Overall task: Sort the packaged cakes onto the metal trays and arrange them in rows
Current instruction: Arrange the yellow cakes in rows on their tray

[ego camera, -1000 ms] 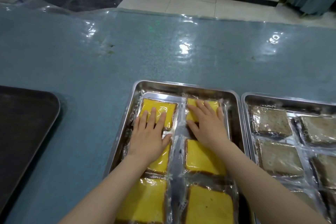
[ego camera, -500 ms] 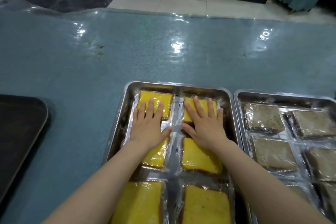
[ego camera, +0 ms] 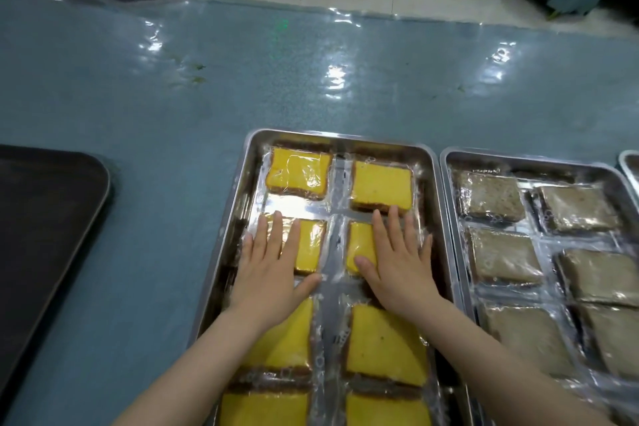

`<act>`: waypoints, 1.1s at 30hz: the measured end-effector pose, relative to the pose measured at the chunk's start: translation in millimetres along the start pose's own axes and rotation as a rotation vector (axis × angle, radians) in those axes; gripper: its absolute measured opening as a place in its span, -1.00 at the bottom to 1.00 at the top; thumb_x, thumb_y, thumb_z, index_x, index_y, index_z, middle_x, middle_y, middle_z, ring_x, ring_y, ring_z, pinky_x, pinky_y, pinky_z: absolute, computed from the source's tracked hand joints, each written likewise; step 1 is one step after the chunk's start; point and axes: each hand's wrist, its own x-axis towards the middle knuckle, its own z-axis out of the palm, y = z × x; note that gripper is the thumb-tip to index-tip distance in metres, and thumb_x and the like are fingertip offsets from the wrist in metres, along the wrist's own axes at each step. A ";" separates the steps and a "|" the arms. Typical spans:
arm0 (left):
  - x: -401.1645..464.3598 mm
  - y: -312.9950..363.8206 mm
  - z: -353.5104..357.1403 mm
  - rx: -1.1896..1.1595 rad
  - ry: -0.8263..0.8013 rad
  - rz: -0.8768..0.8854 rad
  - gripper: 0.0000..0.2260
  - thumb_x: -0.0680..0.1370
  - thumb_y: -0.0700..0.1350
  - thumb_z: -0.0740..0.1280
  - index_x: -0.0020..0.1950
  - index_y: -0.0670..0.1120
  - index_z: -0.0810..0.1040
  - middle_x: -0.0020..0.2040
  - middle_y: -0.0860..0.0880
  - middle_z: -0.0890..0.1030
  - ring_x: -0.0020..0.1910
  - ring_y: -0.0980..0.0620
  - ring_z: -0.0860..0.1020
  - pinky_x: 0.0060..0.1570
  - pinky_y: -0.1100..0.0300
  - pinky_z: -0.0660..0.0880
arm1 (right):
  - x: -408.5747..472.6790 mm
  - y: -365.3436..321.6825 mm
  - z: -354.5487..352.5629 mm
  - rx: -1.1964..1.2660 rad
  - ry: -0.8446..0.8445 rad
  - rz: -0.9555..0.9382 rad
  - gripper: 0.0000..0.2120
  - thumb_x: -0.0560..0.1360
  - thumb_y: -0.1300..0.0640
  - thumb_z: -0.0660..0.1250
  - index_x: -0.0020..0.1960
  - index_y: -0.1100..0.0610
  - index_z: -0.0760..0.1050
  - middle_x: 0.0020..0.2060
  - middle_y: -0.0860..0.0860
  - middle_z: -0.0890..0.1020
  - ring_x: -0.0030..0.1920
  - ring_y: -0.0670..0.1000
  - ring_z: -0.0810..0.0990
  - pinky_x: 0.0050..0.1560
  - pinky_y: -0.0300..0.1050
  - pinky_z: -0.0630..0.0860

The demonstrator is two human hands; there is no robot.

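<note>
Most of the sorting looks done from where I stand. The middle metal tray (ego camera: 434, 162) holds yellow packaged cakes (ego camera: 382, 185) in two columns, four rows of them showing before the picture's bottom edge cuts them off. The far pair sits square enough; the second pair lies under the person's palms. The left hand (ego camera: 273, 266) rests flat on the left cake of that row (ego camera: 309, 244), fingers spread, thumb out towards the middle gap. The right hand (ego camera: 397, 259) lies flat on the right cake of that row (ego camera: 359, 245), fingertips reaching to the near edge of the cake beyond. Neither grip is closed on anything: both hands are open and pressing down, so I'd judge this as nudging and straightening the rows, not placing new ones.

The tray of brown cakes (ego camera: 449, 157) to the right, touching the first, is filled too, its wrapped brown cakes (ego camera: 491, 195) in two columns, a little skewed. A sliver of a third metal tray (ego camera: 627, 162) shows at the far right; I can't tell what it holds. A dark tray (ego camera: 69, 204) lies well apart on the left of the blue worktop (ego camera: 173, 114), with nothing visible on it. No loose cakes show on the worktop, so what is left seems to be tidying.
</note>
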 end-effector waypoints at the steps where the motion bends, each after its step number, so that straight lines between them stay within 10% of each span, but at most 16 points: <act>1: 4.2 3.0 -0.9 0.000 -0.003 -0.002 -0.19 0.41 0.46 -0.21 0.43 0.05 -0.51 0.40 -0.07 -0.55 0.35 -0.05 -0.57 0.31 -0.02 -0.47 | 5.7 -0.1 -0.7 -0.008 0.009 -0.005 -0.26 0.49 -0.36 -0.24 0.49 -0.04 -0.45 0.45 0.01 -0.48 0.41 0.09 -0.54 0.35 0.23 -0.42; 9: 9.3 10.0 -18.2 -0.159 0.022 0.017 -0.18 0.49 0.37 0.05 0.50 0.04 -0.36 0.47 -0.05 -0.43 0.42 -0.01 -0.46 0.34 0.10 -0.38 | 5.3 7.4 -20.2 -0.116 0.048 -0.053 -0.22 0.42 -0.43 -0.34 0.51 -0.05 -0.40 0.47 -0.02 -0.42 0.45 0.06 -0.49 0.36 0.22 -0.42; 18: -112.4 -8.5 -10.0 -0.275 0.016 0.059 -0.31 0.56 0.24 0.08 0.50 0.09 -0.30 0.51 0.11 -0.32 0.47 0.15 -0.30 0.45 0.18 -0.10 | -115.9 -0.3 4.2 0.052 -0.011 -0.210 -0.46 0.64 -0.08 0.00 0.53 -0.08 -0.17 0.49 -0.12 -0.28 0.47 -0.09 -0.37 0.36 -0.27 -0.40; 26: -147.5 5.8 14.3 -0.100 -0.055 0.091 -0.39 0.55 0.32 -0.02 0.53 0.18 -0.14 0.56 0.00 -0.13 0.52 -0.07 -0.16 0.46 -0.01 -0.16 | -159.0 -17.0 26.9 -0.085 -0.016 -0.104 -0.39 0.54 -0.29 -0.24 0.54 -0.15 0.02 0.54 -0.12 -0.01 0.53 0.04 -0.05 0.47 -0.03 -0.12; 33: -113.9 18.0 30.6 0.003 -0.122 0.103 -0.28 0.46 0.43 -0.08 0.41 0.17 -0.43 0.46 -0.03 -0.42 0.40 -0.11 -0.45 0.35 -0.11 -0.40 | -131.8 -17.6 28.3 -0.074 -0.025 -0.054 -0.37 0.60 -0.22 -0.05 0.55 -0.07 -0.24 0.50 -0.06 -0.31 0.50 0.07 -0.34 0.44 0.00 -0.29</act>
